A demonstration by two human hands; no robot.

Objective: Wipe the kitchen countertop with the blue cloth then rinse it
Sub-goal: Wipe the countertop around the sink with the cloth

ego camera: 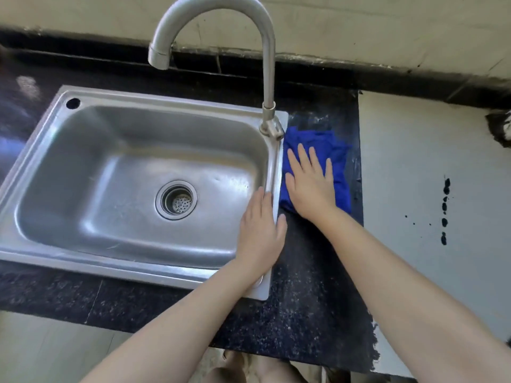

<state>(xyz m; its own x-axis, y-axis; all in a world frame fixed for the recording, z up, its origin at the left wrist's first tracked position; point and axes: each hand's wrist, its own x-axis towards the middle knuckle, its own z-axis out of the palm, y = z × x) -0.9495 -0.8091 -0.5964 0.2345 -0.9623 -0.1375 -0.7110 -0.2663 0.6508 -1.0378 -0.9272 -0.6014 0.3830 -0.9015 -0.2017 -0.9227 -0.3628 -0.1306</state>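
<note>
Right hand (311, 186) lies flat, fingers spread, pressing the blue cloth (331, 150) onto the dark surface (309, 272), just right of the sink (124, 167) and beside the tap base (272, 128). Left hand (261, 228) rests open on the sink's right rim, fingers straight, gripping nothing. No water is running from the spout (159, 58).

Judgement: wiping step in hand, rinse not started.

Risks:
- Cloth is bunched and only pressed down, not gripped. A fast stroke could let it slide out or roll up under the palm, leaving streaks.
- The strip between sink rim and the pale panel (428, 189) at right is narrow, so a stroke toward the far side could catch the tap base.
- The speckled near part of the surface could get skipped.
- The cloth's left edge touches the sink rim. A push left could tip it into the basin early.
</note>
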